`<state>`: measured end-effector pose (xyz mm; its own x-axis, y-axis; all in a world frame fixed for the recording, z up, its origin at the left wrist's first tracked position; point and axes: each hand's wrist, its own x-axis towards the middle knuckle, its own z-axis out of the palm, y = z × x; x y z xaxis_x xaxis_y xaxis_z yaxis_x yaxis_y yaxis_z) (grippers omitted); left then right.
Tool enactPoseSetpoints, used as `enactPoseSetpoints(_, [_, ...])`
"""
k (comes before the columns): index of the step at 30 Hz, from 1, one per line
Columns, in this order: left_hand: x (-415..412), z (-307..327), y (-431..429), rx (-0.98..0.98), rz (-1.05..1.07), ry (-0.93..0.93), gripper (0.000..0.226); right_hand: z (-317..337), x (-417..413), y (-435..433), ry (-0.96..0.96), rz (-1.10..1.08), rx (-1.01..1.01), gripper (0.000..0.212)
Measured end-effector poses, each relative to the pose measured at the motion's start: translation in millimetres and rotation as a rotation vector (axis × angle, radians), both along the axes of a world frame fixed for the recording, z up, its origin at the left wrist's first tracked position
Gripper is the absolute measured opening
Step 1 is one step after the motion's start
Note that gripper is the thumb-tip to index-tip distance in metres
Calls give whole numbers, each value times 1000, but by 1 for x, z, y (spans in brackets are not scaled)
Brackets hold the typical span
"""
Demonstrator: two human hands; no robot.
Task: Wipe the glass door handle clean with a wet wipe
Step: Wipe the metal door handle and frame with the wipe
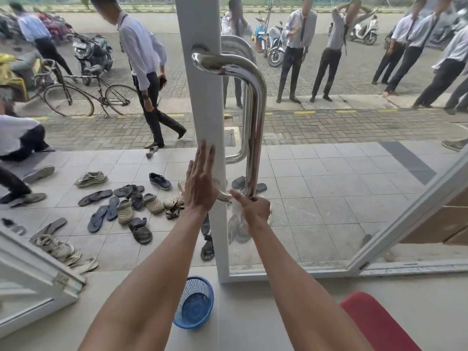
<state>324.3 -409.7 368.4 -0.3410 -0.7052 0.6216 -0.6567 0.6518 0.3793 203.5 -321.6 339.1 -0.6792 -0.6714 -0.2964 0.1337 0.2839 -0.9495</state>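
Note:
A polished steel D-shaped door handle [255, 115] is fixed to the white frame [202, 102] of a glass door in the middle of the head view. My right hand [254, 207] is closed around the handle's lower bend, pressing a white wet wipe [236, 208] against the metal. Only a small part of the wipe shows beside my thumb. My left hand [200, 183] lies flat with fingers spread against the white door frame, just left of the handle's lower mount. A matching handle shows through the glass on the outer side.
A blue mesh basket [194, 302] sits on the floor by the door's bottom corner. A red object [374, 323] is at the lower right. Several sandals and shoes [126, 198] lie on the tiles outside. Several people and parked motorbikes stand beyond the glass.

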Motion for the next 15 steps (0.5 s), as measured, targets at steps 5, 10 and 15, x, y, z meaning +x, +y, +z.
enactPoseSetpoints(5, [0,-44,26,286,270,230,81,5,-2,2,0,67,5,77])
enactPoseSetpoints(10, [-9,-74,59,1059,526,653,22,11,-7,8,-115,106,15,92])
enactPoseSetpoints(15, [-25,-80,81,1475,248,802,19,4,-8,3,-146,172,-43,114])
